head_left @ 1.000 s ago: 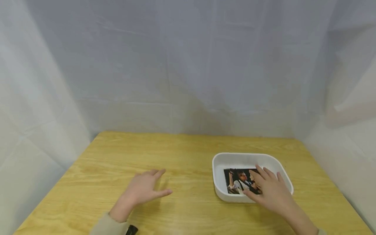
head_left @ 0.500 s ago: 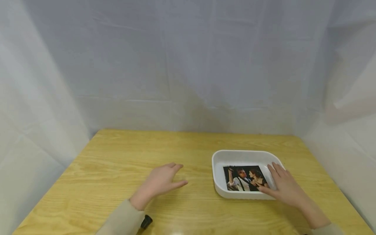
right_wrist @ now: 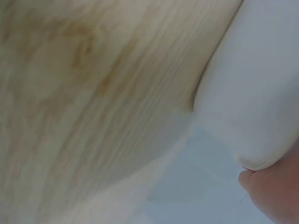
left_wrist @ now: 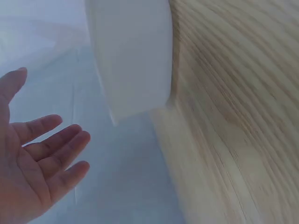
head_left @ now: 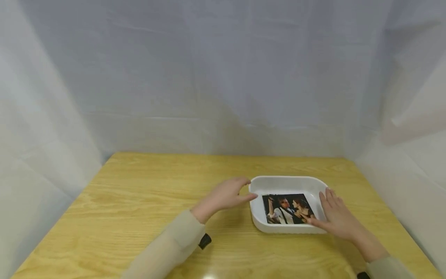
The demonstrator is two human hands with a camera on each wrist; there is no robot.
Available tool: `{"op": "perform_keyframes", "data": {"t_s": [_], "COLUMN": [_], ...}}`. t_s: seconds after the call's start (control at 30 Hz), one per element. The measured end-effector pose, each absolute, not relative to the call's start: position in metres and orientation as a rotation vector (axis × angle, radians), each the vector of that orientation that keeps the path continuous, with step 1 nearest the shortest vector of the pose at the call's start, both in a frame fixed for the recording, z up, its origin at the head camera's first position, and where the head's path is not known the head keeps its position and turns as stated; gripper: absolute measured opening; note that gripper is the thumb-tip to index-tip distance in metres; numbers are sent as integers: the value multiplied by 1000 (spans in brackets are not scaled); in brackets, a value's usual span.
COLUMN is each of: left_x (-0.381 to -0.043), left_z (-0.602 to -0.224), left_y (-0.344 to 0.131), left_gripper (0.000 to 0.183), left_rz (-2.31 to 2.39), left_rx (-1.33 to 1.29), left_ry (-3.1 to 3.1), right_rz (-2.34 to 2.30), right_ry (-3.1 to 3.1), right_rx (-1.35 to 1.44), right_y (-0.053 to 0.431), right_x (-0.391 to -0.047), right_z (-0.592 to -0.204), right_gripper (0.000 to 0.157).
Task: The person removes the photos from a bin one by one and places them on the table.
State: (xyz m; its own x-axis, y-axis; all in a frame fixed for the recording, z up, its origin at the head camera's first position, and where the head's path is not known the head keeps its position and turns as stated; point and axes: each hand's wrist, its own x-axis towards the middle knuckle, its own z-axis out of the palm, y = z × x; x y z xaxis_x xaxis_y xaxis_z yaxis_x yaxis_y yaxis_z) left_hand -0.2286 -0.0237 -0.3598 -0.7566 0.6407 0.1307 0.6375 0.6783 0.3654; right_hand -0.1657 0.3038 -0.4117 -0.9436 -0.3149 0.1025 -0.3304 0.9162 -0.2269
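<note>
Wood-grained surface (head_left: 132,205) carries a round-cornered white tray (head_left: 287,229) toward its right edge, rectangular picture (head_left: 287,209) inside. Left grip (head_left: 224,195) spreads empty beside it; right grip (head_left: 339,221), uncurled, rests on the rim (head_left: 285,177).

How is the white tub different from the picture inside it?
The white tub is plain, but the picture is mostly dark and shows two people. The tub has raised walls, while the picture looks flat. The tub is bigger; the smaller picture fits inside it. The tub's corners are rounded, and the picture's are pointed. Both are longer one way.
</note>
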Motion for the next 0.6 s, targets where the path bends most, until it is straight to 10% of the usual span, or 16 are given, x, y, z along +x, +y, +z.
{"op": "perform_keyframes", "data": {"t_s": [0.6], "left_x": [-258], "left_z": [-394], "left_y": [84], "left_gripper": [56], "left_rz": [560], "left_rx": [1086], "left_ry": [2819], "right_rz": [348], "right_ry": [-3003], "right_rx": [499], "right_y": [302], "right_x": [-165], "right_z": [-413], "right_gripper": [96]}}
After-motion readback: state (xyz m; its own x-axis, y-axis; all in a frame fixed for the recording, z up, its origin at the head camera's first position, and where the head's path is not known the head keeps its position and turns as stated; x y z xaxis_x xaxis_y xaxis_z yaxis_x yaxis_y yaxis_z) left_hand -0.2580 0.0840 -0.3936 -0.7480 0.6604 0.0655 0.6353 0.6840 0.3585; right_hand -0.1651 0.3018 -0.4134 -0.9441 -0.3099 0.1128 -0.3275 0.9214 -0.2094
